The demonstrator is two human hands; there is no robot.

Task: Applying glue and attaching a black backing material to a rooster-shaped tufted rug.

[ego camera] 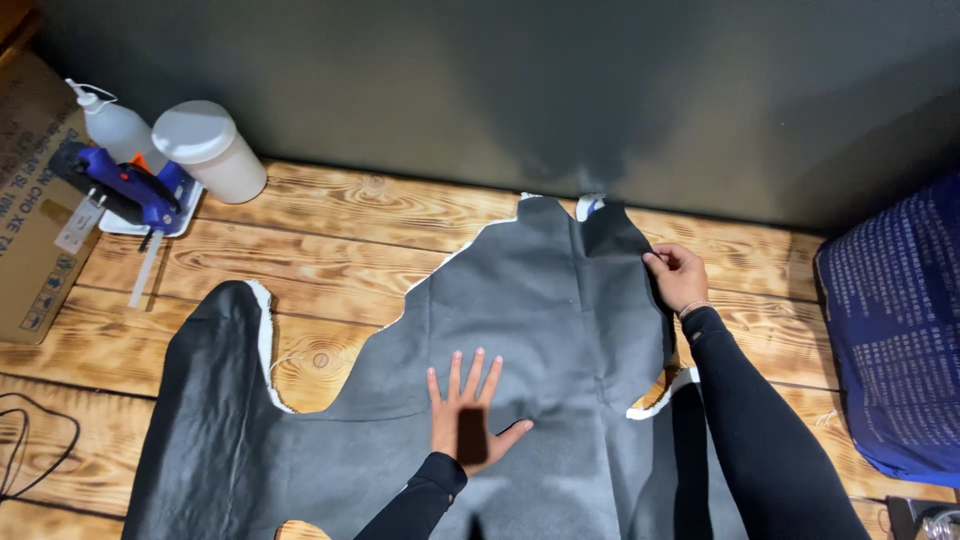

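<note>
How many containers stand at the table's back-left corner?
2: a squeeze bottle with a nozzle at the far left, and a white lidded jar just right of it, behind the blue glue gun.

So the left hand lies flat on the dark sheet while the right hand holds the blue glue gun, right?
Not quite. The head view shows the right hand pinching the edge of the dark sheet. The blue glue gun sits untouched at the far left. The left hand does lie flat.

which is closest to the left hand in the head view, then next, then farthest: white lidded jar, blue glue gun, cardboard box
From the left hand, flat on the dark leather sheet:
1. White lidded jar, back left.
2. Blue glue gun, further left.
3. Cardboard box, at the left edge.
</note>
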